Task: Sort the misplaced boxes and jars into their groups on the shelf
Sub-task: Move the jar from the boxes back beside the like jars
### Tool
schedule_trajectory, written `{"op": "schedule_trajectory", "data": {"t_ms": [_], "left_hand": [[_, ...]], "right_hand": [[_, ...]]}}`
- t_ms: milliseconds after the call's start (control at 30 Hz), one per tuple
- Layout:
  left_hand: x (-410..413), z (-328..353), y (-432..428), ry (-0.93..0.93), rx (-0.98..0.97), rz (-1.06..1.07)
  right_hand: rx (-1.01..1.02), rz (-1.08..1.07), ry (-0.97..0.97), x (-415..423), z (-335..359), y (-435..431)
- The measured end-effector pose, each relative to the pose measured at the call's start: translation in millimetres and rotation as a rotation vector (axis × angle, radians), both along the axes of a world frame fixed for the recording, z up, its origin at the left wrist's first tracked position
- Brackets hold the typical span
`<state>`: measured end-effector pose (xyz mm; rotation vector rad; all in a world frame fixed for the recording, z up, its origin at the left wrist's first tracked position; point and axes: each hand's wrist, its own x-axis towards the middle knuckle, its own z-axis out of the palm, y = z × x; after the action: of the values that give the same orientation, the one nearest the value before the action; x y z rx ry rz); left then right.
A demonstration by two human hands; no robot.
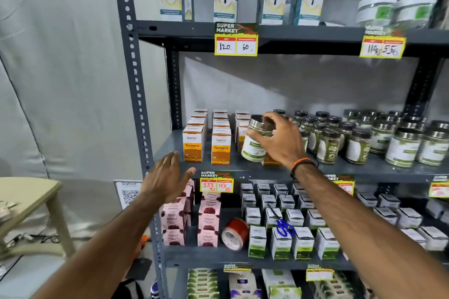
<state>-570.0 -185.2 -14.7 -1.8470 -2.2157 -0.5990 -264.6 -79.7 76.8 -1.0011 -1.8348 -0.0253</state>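
While the fingers (264, 121) of the right hand (279, 143) are wrapped around the lid and shoulder of a jar (255, 145), the jar is held tilted, lifted just in front of the turmeric boxes (194, 143) on the middle shelf (243, 167). It appears misplaced among those boxes. The left hand (165, 177) is held flat and spread, empty, near the shelf's left front edge. For the step to be done well, the jar should be kept upright and carried right, toward the matching light-labelled jars (403, 148) at the far right, past the dark-lidded jars (328, 141). Neighbouring jars could be knocked, so it should be set down gently.
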Motion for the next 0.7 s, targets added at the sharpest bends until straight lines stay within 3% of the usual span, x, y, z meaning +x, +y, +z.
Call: {"op": "schedule_trajectory", "data": {"t_ms": [133,333,700], "left_hand": [[23.6,4.4,-23.9,0.011,0.071,-0.020],[105.5,19.1,-29.3,0.063,0.187,-0.111],[399.1,20.1,55.2,0.172,0.263,-0.373]], "right_hand": [[-0.070,0.014,0.155,40.3,-1.6,-24.2],[-0.068,-0.030,0.210,133.3,-6.8,-39.3],[-0.044,-0.171,0.303,408.8,-15.8,14.5]]}}
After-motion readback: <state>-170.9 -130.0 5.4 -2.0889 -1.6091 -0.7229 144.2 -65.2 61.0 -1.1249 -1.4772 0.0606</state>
